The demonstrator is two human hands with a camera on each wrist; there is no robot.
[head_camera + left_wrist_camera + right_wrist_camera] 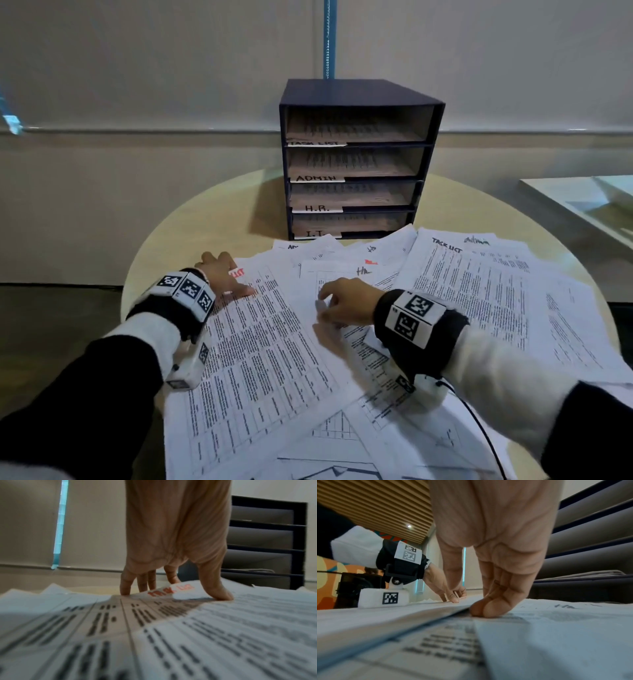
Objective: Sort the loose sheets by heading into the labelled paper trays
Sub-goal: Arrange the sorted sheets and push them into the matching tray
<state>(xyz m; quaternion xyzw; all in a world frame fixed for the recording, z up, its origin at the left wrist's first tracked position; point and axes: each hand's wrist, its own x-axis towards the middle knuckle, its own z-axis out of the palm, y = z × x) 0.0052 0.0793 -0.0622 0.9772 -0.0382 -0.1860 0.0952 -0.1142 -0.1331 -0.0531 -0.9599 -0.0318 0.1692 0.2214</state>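
A dark navy four-shelf paper tray cabinet (359, 99) stands at the back of the round pale wooden table (191, 222), and it makes the handiest landmark. Its four shelves carry four white handwritten strips, reading from top to bottom "TASK LIST" (317, 143), "ADMIN" (317, 178), "H.R." (317, 208) and "I.T." (315, 234); each shelf holds some paper already.

In front of the cabinet lies a fanned spread of loose white printed sheets (342, 404), too overlapped to count. To the front right of the cabinet one sheet is headed "TASK LIST" in black (479, 301), with a scrawl beside it that may say "Admin". Straight in front, a sheet bears a scribble like "HR" (346, 274).

Two hands are at work. The left hand (222, 274), to the front left of the cabinet, presses its thumb (217, 588) and straight fingers on the sheet with a red "TASK LIST" heading (267, 349), fingers spread and closed round nothing. The right hand (346, 301), in front of the cabinet, touches bent fingertips (488, 608) to the "HR" sheet at the red-headed sheet's edge; whether it pinches anything I cannot tell.
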